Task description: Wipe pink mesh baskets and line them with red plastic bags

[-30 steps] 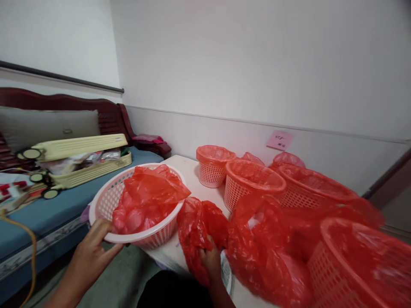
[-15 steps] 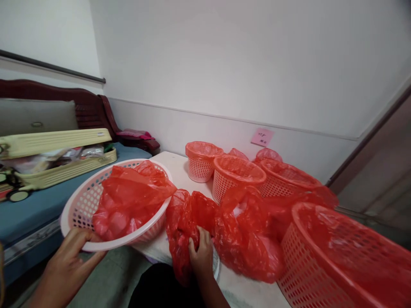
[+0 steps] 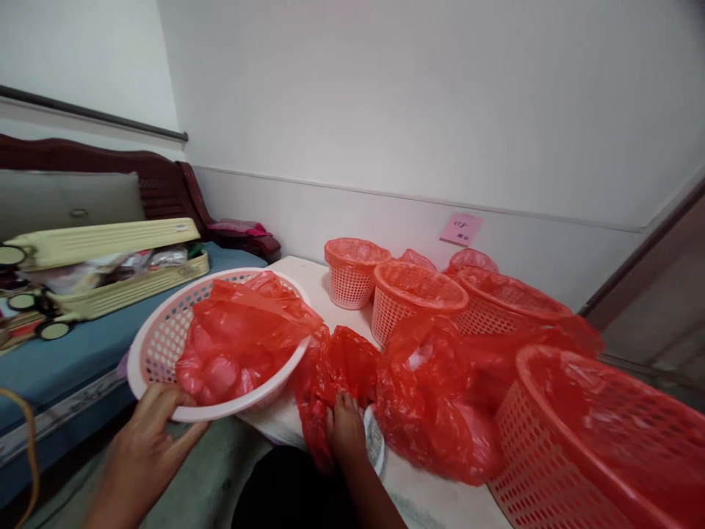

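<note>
My left hand (image 3: 157, 433) grips the near rim of a wide, pale pink plastic basket (image 3: 146, 349) with round holes, which tilts toward me. Inside it lies a red plastic bag (image 3: 236, 338) with rounded, pinkish contents showing through. My right hand (image 3: 348, 430) is closed on a crumpled red plastic bag (image 3: 316, 422) at the table's front edge; its fingertips are partly lost in the folds. Just right of that hand, a pale round rim (image 3: 380, 466) shows, mostly covered. A bulky red bag (image 3: 435, 411) rests beside it on the white table (image 3: 297, 279).
Red-lined baskets stand at the back, among them a small one (image 3: 352, 283) and a wider one (image 3: 393, 312). A large lined basket (image 3: 551, 455) fills the right front. A pink note (image 3: 461, 229) sticks to the wall. An open yellow suitcase (image 3: 121, 286) lies on the blue bed (image 3: 110, 316).
The view has shifted slightly left. The pale pink basket, held in my left hand, sits a little further right in view. My right hand has sunk deeper into the red bag's folds.
</note>
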The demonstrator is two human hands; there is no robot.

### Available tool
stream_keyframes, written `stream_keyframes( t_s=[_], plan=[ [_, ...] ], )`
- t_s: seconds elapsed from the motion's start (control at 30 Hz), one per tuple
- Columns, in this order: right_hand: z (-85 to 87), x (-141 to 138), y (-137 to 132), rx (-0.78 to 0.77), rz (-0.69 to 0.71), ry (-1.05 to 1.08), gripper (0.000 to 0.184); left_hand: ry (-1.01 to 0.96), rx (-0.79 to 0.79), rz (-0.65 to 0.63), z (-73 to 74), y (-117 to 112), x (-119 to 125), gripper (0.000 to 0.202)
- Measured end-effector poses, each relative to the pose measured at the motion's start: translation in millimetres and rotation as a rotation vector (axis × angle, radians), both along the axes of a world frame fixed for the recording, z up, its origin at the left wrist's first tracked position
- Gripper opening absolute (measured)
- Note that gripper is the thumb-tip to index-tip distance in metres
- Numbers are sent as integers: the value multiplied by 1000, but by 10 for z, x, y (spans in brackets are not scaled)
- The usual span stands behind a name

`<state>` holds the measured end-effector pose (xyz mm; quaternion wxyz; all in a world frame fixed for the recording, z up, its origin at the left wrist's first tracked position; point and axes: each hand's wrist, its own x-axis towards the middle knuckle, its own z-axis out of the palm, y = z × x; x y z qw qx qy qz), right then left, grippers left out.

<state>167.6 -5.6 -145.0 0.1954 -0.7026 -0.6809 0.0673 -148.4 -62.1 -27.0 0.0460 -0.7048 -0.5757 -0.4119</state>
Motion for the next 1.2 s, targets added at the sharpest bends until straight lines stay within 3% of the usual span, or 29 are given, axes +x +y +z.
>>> stream_keyframes(
  t_s=[0.13, 0.23, 0.33, 0.47, 0.57, 0.73, 0.83, 0.93, 1.2],
  plan=[
    [-7, 0, -31, 45, -17, 14, 34, 43, -46, 30, -36, 67, -154, 36],
    [-14, -2, -104, 262, -23, 78, 32, 54, -93, 54, -22, 128, -177, 38],
    [-8, -13, -191, 522, 60, 149, 26, 60, -112, 60, 38, 199, -118, 38],
    [17, -33, -283, 667, 205, 161, 24, 89, -85, 62, 127, 327, -36, 40],
    [25, -46, -310, 615, 260, 168, 27, 87, -78, 83, 179, 400, 27, 41],
    [31, -66, -211, 324, 297, 153, 47, 68, -58, 127, 258, 422, 149, 48],
    [35, -58, -69, 151, 230, 94, 46, 86, -37, 122, 269, 420, 173, 50],
    [32, -31, 58, 22, 113, 53, 33, 74, -15, 115, 245, 423, 162, 49],
    [0, 27, 178, -24, -47, 43, 35, 52, -38, 101, 208, 412, 149, 34]
  ],
)
